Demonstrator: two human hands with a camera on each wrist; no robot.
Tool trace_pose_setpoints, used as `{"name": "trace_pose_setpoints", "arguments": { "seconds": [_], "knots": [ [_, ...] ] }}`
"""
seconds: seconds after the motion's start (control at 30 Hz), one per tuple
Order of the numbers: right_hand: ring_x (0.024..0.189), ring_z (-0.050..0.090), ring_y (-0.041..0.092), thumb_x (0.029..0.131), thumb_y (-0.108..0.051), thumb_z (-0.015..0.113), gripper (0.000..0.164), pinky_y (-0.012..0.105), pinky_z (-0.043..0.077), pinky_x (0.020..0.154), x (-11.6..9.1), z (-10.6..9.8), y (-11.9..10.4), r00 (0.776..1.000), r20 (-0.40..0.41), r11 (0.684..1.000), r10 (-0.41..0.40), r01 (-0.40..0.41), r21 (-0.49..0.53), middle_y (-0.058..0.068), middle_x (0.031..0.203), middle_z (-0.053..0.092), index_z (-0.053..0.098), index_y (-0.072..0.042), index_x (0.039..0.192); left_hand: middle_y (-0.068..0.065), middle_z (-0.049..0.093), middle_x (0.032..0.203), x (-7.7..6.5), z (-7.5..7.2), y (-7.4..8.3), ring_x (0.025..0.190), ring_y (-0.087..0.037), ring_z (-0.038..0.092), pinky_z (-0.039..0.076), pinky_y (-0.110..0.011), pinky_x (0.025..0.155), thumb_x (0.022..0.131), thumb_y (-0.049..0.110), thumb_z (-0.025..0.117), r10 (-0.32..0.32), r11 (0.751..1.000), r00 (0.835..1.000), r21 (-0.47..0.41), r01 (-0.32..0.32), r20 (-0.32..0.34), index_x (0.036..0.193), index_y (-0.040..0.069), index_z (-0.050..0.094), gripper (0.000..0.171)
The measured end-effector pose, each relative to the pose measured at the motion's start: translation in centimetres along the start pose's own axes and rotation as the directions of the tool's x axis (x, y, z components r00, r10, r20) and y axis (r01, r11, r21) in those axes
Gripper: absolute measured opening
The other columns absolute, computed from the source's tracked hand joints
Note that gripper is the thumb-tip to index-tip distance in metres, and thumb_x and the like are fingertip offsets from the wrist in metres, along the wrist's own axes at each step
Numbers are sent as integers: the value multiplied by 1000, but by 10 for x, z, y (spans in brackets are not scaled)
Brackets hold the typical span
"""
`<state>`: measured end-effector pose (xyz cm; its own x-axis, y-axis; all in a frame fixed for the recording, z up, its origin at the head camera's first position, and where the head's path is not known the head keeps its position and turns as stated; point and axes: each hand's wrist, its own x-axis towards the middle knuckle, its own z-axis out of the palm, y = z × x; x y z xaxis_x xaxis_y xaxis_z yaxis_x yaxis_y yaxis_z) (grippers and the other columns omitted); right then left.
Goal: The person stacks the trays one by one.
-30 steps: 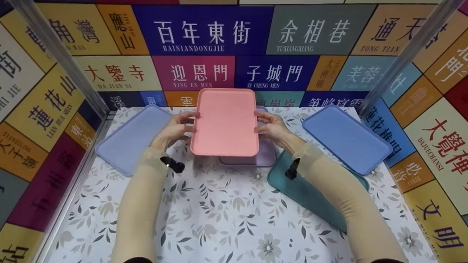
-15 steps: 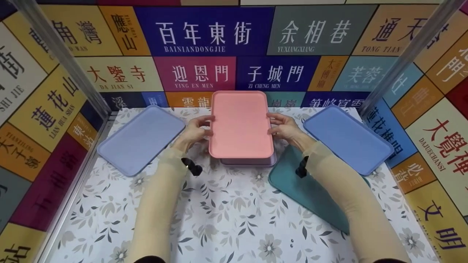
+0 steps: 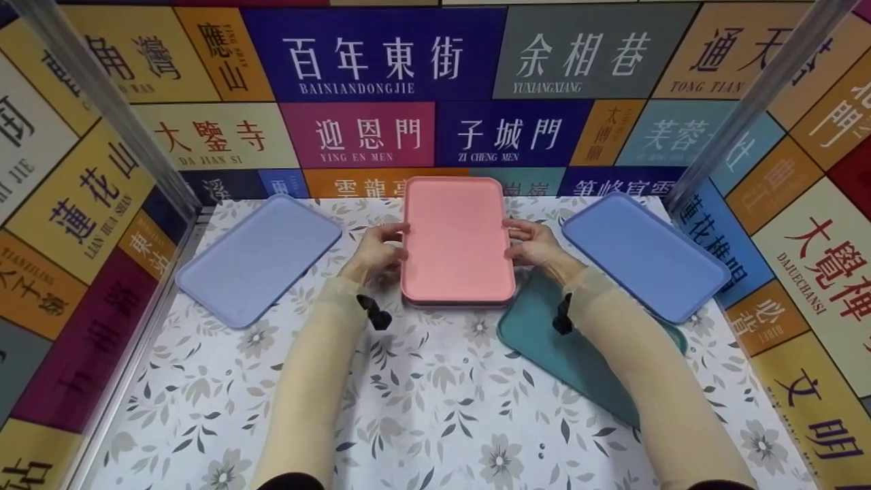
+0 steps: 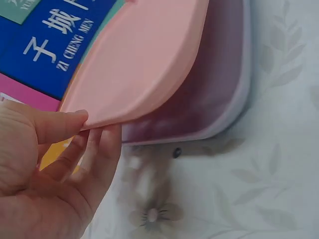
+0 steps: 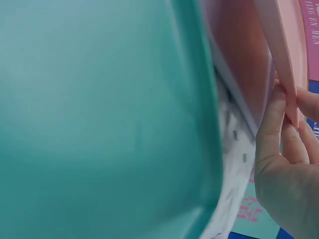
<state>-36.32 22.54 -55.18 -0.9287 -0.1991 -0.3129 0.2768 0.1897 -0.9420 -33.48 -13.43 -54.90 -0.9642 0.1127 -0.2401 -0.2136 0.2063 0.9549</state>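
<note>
- The pink plastic-looking tray with round corners (image 3: 457,241) is up in the far middle, right over the purple plastic-looking tray with a raised rim (image 4: 227,84), and a gap shows between the two
- The left hand (image 3: 378,252) pinches the pink tray's left edge, with the thumb on top and the fingers under
- The right hand (image 3: 537,248) pinches its right edge the same way
- The step in hand looks like putting the pink tray on top of the purple one, and it does not look done yet
- The next move seems to call for both hands going down together, edges lined up, with fingers kept from getting squashed
- The blue-green plastic-looking tray (image 3: 571,354) lies to the near right, partly hidden by the beige cloth sleeve (image 3: 619,340)
- A pale blue flat tray (image 3: 258,262) lies far left and a darker blue flat tray (image 3: 646,255) lies far right, on the white flowery cloth (image 3: 435,408)
</note>
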Motion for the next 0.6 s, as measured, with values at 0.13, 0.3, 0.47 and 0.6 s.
{"name": "trace_pose_setpoints", "arguments": {
  "seconds": [0.13,0.3,0.47,0.6],
  "knots": [
    [99,78,7,92,18,72,87,26,70,79,1,0,7,1000,1,1000,5,-5,-31,23,167,59,50,-13,170,-18,69,150,3,6,-5,89,-18,71,66,-42,84,87,-12,66,-55,998,998,-20,54,-30,159,16,65,78],
    [116,78,18,95,16,71,84,24,69,82,-2,0,10,1000,2,995,-9,9,-103,21,167,59,49,-14,171,-18,68,149,5,10,-9,88,-19,73,68,-37,80,89,-13,66,-102,992,994,-78,99,-29,159,15,65,75],
    [139,69,33,94,16,70,85,24,68,83,-1,1,9,1000,-8,994,7,-8,-108,19,167,60,50,-16,170,-19,68,150,7,11,-12,92,-19,73,66,-30,75,90,-13,66,-106,992,994,-70,104,-30,158,14,66,73],
    [144,65,36,93,17,69,86,23,68,82,1,3,10,1000,-23,994,9,-12,-113,20,167,60,51,-14,170,-18,67,150,9,11,-14,96,-21,72,67,-32,78,90,-15,67,-121,989,992,-91,118,-29,159,14,65,75]
  ]
}}
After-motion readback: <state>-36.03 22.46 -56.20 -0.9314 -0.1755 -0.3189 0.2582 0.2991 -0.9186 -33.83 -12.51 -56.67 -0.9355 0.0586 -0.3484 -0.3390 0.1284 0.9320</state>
